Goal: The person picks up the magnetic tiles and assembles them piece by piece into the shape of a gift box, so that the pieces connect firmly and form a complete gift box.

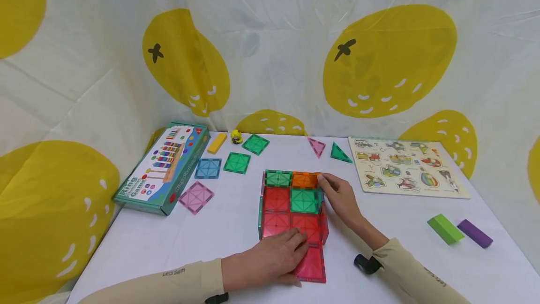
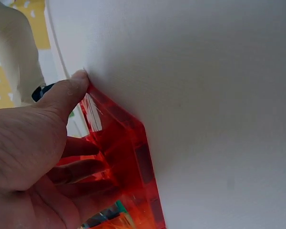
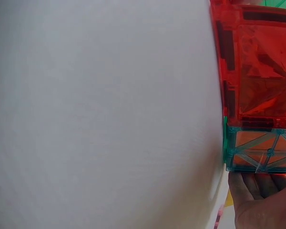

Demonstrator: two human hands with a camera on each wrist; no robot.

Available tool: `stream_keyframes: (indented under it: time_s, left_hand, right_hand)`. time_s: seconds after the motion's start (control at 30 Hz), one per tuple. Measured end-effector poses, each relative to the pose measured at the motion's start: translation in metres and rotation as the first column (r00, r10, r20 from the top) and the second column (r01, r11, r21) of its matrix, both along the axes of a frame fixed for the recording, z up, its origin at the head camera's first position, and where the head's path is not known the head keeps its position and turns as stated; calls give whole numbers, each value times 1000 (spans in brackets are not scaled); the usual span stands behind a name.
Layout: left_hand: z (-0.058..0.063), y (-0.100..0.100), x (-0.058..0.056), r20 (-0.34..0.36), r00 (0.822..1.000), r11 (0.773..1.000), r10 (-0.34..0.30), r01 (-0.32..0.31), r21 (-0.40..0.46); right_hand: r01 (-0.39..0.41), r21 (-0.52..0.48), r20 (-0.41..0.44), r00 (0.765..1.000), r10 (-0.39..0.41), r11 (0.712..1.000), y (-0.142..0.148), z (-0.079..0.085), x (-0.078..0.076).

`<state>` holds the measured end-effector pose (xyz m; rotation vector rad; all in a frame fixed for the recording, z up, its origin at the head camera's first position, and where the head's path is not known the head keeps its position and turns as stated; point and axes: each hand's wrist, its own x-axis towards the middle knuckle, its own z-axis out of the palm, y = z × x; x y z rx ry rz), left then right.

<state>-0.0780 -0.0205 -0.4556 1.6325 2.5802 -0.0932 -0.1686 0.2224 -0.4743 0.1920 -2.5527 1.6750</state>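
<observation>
A box-like build of see-through magnetic tiles (image 1: 277,222) stands in the middle of the table, mostly red with green parts. My left hand (image 1: 270,259) lies across its near side, fingers loosely spread over the red tiles. In the left wrist view, the thumb is at the corner of a red tile (image 2: 126,157) that juts out toward me. At the far right corner, my right hand (image 1: 341,201) pinches an orange tile (image 1: 304,180). A green tile (image 1: 304,201) sits just in front of it. The right wrist view has these fingers behind a teal tile (image 3: 267,150).
Loose green (image 1: 237,163), blue (image 1: 208,168) and pink tiles (image 1: 196,197) lie left of the build, near a game box (image 1: 164,168). Right are a wooden picture puzzle board (image 1: 405,168), a green block (image 1: 445,229) and a purple block (image 1: 475,233). Triangle tiles (image 1: 340,153) lie behind.
</observation>
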Motion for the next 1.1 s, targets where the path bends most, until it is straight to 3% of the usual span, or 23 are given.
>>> stream_keyframes:
  time_s: [0.23,0.47,0.67,1.0,1.1]
  left_hand:
    - [5,1,1,-61,997,997,-50,45,-69]
    - [17,1,-9,71,996,994,-54,61,-96]
    - [25,2,-18,201,979,994,-31,51,-95]
    - [38,-8,-21,322,947,1000,-25,26,2]
    - [42,-10,-22,322,947,999,-15,5,34]
  right_hand:
    - [9,11,-14,1000,-8,1000,-1,0,0]
    - [19,31,-4,1000,-19,999,-1,1,0]
    - [19,38,-4,1000,-19,999,0,1,0]
    - [4,21,-7,1000,-4,1000,-3,5,3]
    - [9,24,0,1000,-9,1000,-3,5,3]
